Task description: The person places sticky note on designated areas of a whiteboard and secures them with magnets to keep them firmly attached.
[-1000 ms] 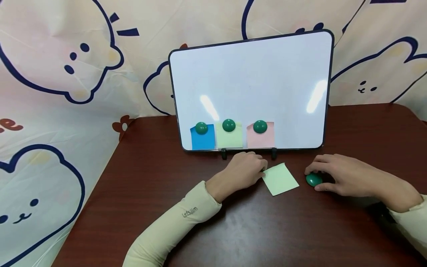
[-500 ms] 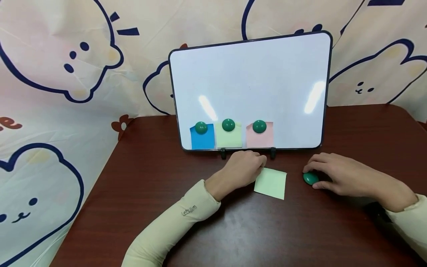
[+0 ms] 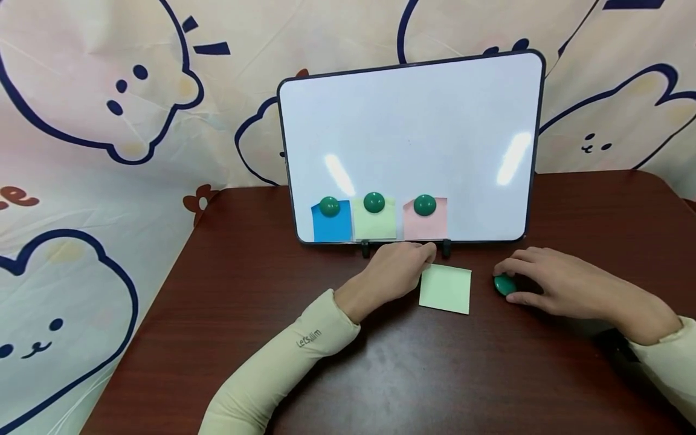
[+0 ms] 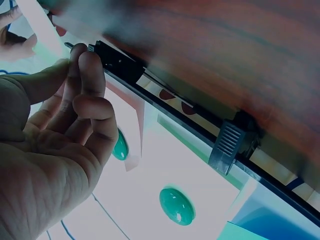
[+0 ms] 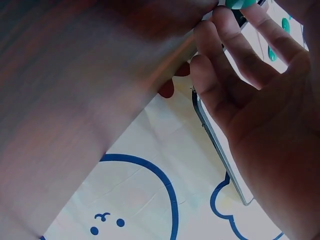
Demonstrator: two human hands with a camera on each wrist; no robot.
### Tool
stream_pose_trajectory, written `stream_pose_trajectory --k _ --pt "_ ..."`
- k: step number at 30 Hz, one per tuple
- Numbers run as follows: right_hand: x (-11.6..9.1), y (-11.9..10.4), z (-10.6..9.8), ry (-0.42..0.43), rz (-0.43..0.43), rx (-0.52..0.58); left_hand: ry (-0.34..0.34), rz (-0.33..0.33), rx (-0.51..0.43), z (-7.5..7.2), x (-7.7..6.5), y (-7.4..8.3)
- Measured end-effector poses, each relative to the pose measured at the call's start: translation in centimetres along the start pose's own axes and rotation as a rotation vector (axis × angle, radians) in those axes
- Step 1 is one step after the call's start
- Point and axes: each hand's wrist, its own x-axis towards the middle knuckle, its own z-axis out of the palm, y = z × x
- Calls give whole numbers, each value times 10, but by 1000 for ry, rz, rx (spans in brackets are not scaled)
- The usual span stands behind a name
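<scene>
In the head view my left hand (image 3: 388, 273) pinches a pale green sticky note (image 3: 446, 291) by its upper left corner, just in front of the whiteboard (image 3: 413, 133). The note's face is turned up toward the head camera. To its right, my right hand (image 3: 565, 285) holds a round green magnet (image 3: 504, 285) between thumb and fingers, close to the tabletop. Along the board's lower edge are a blue note (image 3: 333, 231), a light green note (image 3: 375, 228) and a pink note (image 3: 425, 229), each under a green magnet. The right wrist view shows only part of the held magnet (image 5: 240, 4).
The whiteboard leans back on small black stand feet (image 3: 446, 249) on a dark brown table (image 3: 391, 374). Behind it hangs a cloth (image 3: 348, 36) printed with cartoon animals. A dark object (image 3: 614, 344), partly hidden, lies under the right forearm.
The green note in my left hand has turned from a slanted position to nearly square with the board, rising slightly in the last half second. My right hand has shifted slightly left with the magnet.
</scene>
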Motion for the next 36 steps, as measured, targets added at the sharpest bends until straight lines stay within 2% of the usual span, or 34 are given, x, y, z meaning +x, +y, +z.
stream_pose_trajectory --k 9,17,25,36 --pt "0 -1 -1 -2 3 -12 7 -8 -18 -1 1 -1" --pt "0 -1 -1 -3 8 -25 97 -20 -59 -3 3 -3" --pt "0 -1 1 17 -14 -41 223 -44 -151 -5 4 -5" --pt "0 -2 0 -11 5 -42 263 -96 -200 -6 12 -7"
